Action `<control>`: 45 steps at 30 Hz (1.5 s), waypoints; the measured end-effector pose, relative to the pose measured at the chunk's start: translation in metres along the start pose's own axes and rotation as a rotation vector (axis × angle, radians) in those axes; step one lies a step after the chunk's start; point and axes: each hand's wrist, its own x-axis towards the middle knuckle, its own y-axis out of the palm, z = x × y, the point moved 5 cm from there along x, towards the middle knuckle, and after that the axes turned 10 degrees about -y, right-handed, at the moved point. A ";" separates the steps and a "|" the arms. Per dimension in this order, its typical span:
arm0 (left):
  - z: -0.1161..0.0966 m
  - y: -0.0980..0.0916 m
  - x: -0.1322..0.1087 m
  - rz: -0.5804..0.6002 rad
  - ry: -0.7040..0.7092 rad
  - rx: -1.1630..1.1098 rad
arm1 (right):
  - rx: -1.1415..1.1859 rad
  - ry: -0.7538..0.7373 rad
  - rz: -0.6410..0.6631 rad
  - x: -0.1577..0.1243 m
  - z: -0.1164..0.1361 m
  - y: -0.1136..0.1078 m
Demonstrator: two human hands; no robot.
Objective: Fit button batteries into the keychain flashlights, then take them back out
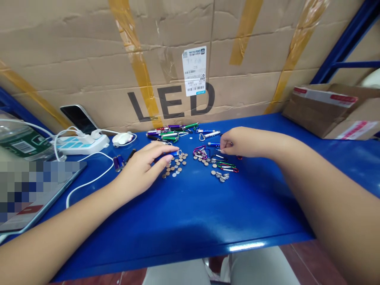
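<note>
My left hand (150,160) is closed around a small blue keychain flashlight (175,153) with a silver clip at its end. Just below it lie several button cells (175,168), loose on the blue table (190,213). My right hand (233,141) is pinched, fingertips down, over the small parts on the right; what it grips, if anything, is hidden. Beside its fingers are a blue tube (213,145), a purple carabiner clip (199,150) and green and red carabiner clips (227,166). Stacked button cells (222,177) lie nearer to me.
Behind my hands is a pile of coloured keychain flashlights (172,132). A power strip (81,142) with white cables, a phone (78,118), a bottle (26,138) and a tablet (44,198) occupy the left. An open cardboard box (323,114) stands right; a large carton (166,51) forms the back.
</note>
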 end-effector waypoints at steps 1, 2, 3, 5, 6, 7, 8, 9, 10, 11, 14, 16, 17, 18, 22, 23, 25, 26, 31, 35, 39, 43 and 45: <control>0.000 0.001 0.000 0.004 -0.005 0.004 | 0.013 0.022 0.006 -0.001 0.001 -0.001; 0.000 0.002 0.000 0.012 -0.011 0.007 | 0.028 0.040 0.019 -0.001 0.004 -0.001; 0.000 0.003 -0.001 0.025 -0.020 0.009 | 0.043 0.033 0.012 -0.001 0.010 -0.003; -0.001 0.006 -0.002 0.061 -0.037 -0.003 | 0.089 -0.065 -0.070 0.001 0.028 -0.007; -0.002 0.007 -0.003 0.081 -0.045 -0.018 | 0.109 -0.127 -0.102 0.001 0.039 -0.008; -0.003 0.008 -0.003 0.094 -0.055 -0.036 | 0.127 -0.184 -0.124 0.001 0.049 -0.008; -0.004 0.009 -0.004 0.100 -0.067 -0.054 | 0.141 -0.232 -0.136 0.002 0.058 -0.006; -0.004 0.010 -0.004 0.103 -0.080 -0.068 | 0.149 -0.265 -0.144 0.002 0.066 -0.004; -0.005 0.011 -0.004 0.110 -0.087 -0.077 | 0.160 -0.291 -0.155 0.002 0.072 -0.002; -0.005 0.012 -0.004 0.118 -0.086 -0.082 | 0.180 -0.315 -0.169 0.002 0.078 0.001; -0.007 0.015 -0.004 0.162 -0.047 -0.098 | 0.237 -0.363 -0.192 0.004 0.088 0.011; -0.007 0.014 -0.004 0.157 -0.030 -0.119 | 0.219 -0.374 -0.189 0.005 0.091 0.018; -0.007 0.013 -0.003 0.145 -0.031 -0.128 | 0.192 -0.374 -0.173 0.006 0.092 0.021; -0.007 0.012 -0.003 0.134 -0.034 -0.134 | 0.160 -0.364 -0.144 0.007 0.093 0.024; -0.008 0.012 -0.003 0.135 -0.027 -0.117 | 0.003 -0.276 -0.011 0.007 0.095 0.033; -0.009 0.012 -0.003 0.135 -0.024 -0.118 | -0.028 -0.253 -0.005 0.007 0.095 0.033; -0.010 0.011 -0.003 0.128 -0.034 -0.137 | -0.062 -0.226 -0.010 0.006 0.094 0.032; -0.011 0.010 -0.003 0.116 -0.045 -0.151 | -0.066 -0.226 -0.014 0.006 0.095 0.031; -0.016 0.002 -0.003 -0.014 -0.012 -0.115 | 0.012 -0.317 -0.001 0.005 0.098 0.030; -0.021 -0.001 -0.002 -0.050 0.062 -0.083 | 0.076 -0.377 0.046 0.004 0.101 0.032; -0.018 -0.002 0.001 -0.028 -0.079 -0.087 | -0.043 -0.315 -0.004 0.005 0.099 0.028; -0.008 -0.003 0.001 -0.017 -0.367 -0.162 | -0.338 -0.219 -0.076 0.005 0.097 0.024; -0.007 -0.002 0.000 0.000 -0.423 -0.209 | -0.458 -0.226 -0.109 0.004 0.099 0.024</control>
